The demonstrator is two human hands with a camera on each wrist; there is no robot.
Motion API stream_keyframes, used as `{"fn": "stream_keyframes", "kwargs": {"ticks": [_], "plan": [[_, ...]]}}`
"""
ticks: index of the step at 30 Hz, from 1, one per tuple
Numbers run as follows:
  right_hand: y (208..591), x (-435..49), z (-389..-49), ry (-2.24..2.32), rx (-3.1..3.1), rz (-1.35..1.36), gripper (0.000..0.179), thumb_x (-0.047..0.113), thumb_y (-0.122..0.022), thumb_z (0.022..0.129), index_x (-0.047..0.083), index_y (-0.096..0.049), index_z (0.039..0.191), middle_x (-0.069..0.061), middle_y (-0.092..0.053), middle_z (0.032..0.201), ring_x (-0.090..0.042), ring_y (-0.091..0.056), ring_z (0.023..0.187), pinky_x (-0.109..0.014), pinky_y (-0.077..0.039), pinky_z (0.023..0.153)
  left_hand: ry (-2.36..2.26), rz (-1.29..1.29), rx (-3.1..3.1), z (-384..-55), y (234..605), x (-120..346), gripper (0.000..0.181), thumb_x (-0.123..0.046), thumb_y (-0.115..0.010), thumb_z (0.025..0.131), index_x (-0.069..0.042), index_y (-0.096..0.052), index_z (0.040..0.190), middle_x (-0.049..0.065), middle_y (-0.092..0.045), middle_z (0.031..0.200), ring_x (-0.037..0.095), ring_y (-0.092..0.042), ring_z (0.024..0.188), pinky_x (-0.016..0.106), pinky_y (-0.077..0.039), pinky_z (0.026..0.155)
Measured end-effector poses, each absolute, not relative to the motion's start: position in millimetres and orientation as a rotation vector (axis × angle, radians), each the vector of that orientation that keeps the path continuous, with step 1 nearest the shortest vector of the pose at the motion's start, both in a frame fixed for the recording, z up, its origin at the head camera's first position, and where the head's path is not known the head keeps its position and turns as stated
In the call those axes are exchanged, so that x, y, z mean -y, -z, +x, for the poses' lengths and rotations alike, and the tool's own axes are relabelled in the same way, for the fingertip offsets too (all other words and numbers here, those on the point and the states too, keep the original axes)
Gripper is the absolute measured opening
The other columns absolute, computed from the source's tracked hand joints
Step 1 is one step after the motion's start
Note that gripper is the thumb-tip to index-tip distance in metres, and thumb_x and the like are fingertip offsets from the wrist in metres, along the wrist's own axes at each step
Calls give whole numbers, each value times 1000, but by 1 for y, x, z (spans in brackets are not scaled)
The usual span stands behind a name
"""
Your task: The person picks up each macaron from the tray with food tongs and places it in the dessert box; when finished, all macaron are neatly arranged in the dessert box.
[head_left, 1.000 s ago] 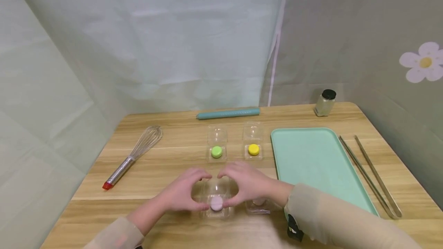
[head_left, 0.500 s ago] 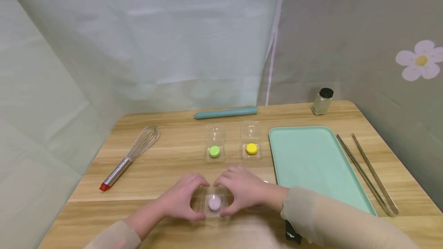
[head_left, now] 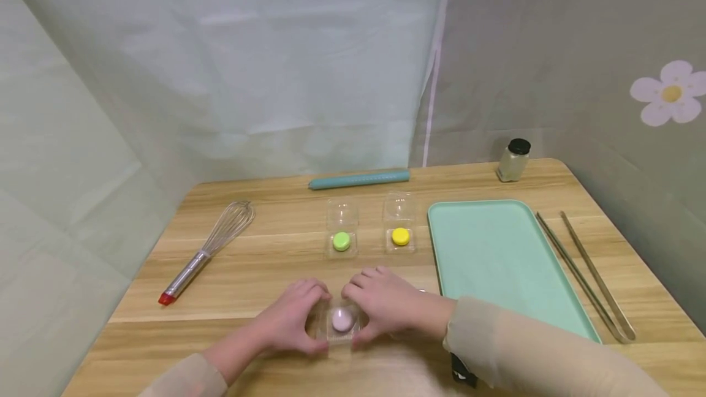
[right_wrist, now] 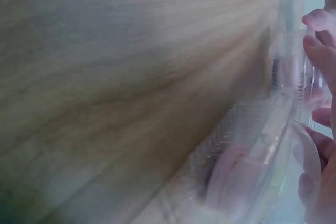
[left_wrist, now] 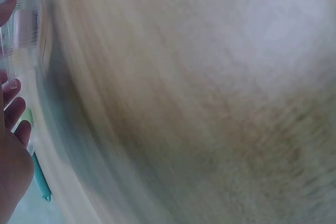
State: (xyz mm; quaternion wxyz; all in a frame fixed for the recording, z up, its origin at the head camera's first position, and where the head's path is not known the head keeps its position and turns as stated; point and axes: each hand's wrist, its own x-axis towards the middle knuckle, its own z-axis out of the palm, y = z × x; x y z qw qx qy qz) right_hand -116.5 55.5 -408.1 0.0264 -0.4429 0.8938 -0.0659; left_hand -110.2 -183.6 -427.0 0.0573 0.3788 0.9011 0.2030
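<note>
Left hand [head_left: 291,318] and right hand [head_left: 386,301] grip clear box [head_left: 339,341] from opposite sides, lilac macaron [head_left: 342,320] inside. Press evenly, gently; whether fully closed, hard to tell.

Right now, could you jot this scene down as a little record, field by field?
Hands: left hand and right hand hold a clear box between them
Contents: pale pink macaron
Latch: cannot tell
Mostly hidden by right arm: neighbouring box with pink macaron
Farther back: green macaron and yellow macaron, each in an open container
Right side: mint tray, metal tongs beside it
Left side: whisk
Far edge: teal rod, black-lidded jar
</note>
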Motion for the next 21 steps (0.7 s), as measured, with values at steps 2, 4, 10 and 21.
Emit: {"fn": "stream_keyframes", "kwargs": {"ticks": [2, 4, 10, 21], "plan": [[408, -55, -118, 229, -2747, -1335, 77, 70, -66, 66, 18, -54, 121, 2, -56, 118, -15, -48, 108, -34, -39, 91, -625, 1126, -2729, -111, 427, 183, 69, -45, -82, 58, -12, -54, 111, -7, -48, 114, 13, -43, 105, 39, -39, 92], [407, -55, -119, 269, -2724, -1292, 77, 70, -67, 66, 18, -54, 121, 2, -56, 119, -15, -48, 110, -35, -38, 93, -633, 1114, -2724, -111, 427, 183, 69, -44, -82, 58, -11, -54, 111, -6, -48, 114, 13, -43, 106, 41, -38, 93], [402, -53, -122, 350, -2677, -1187, 66, 63, -70, 69, 17, -55, 114, 4, -56, 114, -13, -47, 106, -32, -38, 90, -645, 1084, -2725, -112, 427, 182, 70, -43, -82, 58, -10, -54, 113, -4, -48, 115, 16, -42, 108, 43, -36, 96], [402, -53, -121, 355, -2686, -1167, 60, 61, -71, 69, 17, -55, 107, 7, -55, 107, -11, -46, 100, -29, -37, 83, -673, 1082, -2765, -106, 428, 181, 73, -41, -83, 57, -10, -54, 117, -2, -46, 119, 19, -40, 111, 45, -36, 97]]}}
